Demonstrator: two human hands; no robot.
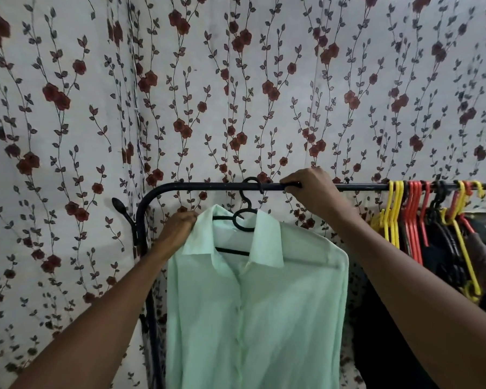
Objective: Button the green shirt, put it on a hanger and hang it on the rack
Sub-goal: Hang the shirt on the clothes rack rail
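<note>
On rack (208,187) | right hand (312,189) grips rail | left hand (180,224) pinches shirt (253,304)

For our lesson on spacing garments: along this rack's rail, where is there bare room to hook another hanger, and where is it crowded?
Free: the rail between its left bend and the black hanger holding the green shirt; also between the right hand, gripping the rail, and the yellow hangers. Crowded: the far right, packed with yellow, red hangers and dark clothes.

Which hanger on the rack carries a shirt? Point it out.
The black hanger, hooked on the rail left of the right hand, carries the green shirt. The yellow hangers and red hangers further right look bare.
</note>
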